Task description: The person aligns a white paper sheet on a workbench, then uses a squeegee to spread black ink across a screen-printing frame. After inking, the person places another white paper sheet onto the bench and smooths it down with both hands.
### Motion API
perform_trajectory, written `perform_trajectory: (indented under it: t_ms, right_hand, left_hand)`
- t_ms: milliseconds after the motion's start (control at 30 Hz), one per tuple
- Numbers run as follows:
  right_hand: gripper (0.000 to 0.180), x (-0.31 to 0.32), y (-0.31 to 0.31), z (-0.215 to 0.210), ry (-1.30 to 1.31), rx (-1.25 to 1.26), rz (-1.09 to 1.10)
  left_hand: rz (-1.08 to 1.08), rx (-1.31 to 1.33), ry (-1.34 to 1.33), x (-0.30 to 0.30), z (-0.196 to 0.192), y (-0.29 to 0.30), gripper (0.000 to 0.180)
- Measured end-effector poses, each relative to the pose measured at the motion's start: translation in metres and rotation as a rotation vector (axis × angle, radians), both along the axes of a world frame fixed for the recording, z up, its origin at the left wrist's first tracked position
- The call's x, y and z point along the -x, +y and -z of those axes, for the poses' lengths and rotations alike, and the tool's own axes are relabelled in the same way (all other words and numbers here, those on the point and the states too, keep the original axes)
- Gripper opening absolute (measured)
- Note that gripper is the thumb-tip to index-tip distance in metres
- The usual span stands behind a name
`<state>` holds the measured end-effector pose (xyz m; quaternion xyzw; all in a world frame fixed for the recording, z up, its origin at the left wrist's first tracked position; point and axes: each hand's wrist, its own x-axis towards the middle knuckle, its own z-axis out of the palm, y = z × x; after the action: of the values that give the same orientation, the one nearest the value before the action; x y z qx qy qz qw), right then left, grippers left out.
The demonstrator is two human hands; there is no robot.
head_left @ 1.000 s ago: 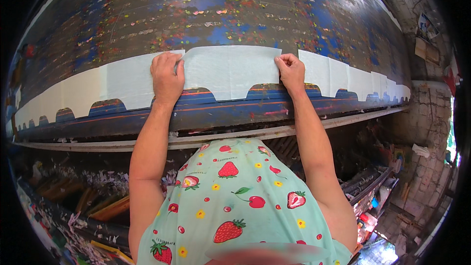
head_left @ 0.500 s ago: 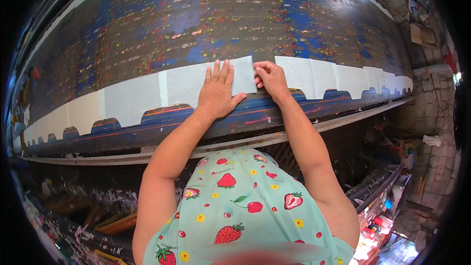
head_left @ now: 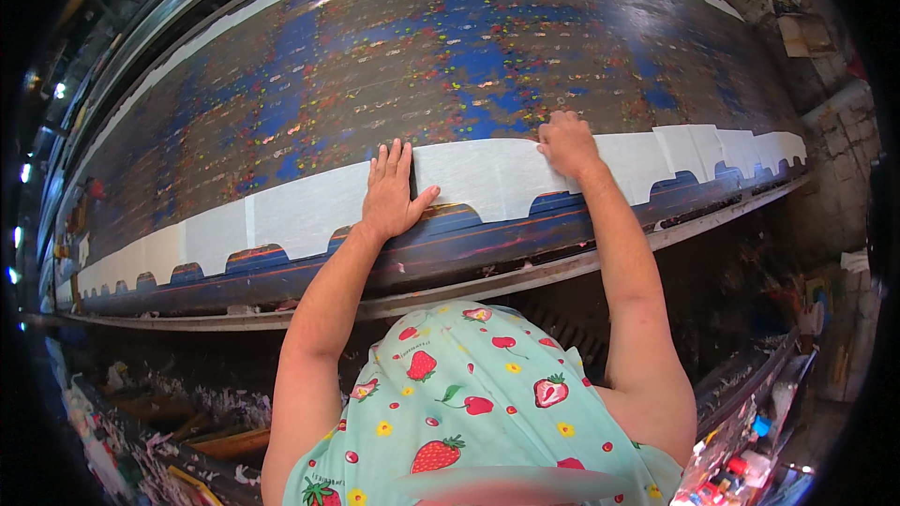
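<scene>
Two hands on the long white paper strip with a scalloped lower edge, which runs along the near edge of the wide paint-spattered blue and brown worktop. My left hand lies flat on the strip, fingers straight and together, thumb spread, clamped on nothing. My right hand presses the strip's upper edge further right, fingers curled under; whether they pinch the paper I cannot tell. Strawberry-print pale green garment fills the lower view.

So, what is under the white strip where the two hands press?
The white strip lies on the paint-stained table. Left hand and right hand press flat on it. The surface directly beneath is covered and unseen.
</scene>
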<state>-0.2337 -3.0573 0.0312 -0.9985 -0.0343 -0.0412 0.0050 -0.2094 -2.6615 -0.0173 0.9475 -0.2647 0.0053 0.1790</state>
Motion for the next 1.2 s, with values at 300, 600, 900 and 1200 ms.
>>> perform_trajectory:
  t_ms: [300,600,900,1200]
  right_hand:
    - [0.013,0.113,0.09,-0.038,0.587,-1.083,-0.74]
    - [0.018,0.131,0.026,-0.03,0.376,-1.007,-0.301]
    - [0.019,0.022,0.052,0.057,-0.03,-1.063,0.164]
    - [0.02,0.008,0.053,0.071,-0.095,-1.095,0.303]
  left_hand:
    - [0.316,0.119,-0.219,0.067,-0.061,-0.017,0.043]
    - [-0.412,0.858,0.592,0.12,-0.068,0.095,0.002]
    - [-0.331,0.536,-0.243,0.003,0.019,0.085,0.019]
    - [-0.328,0.496,-0.388,-0.02,0.036,0.08,0.012]
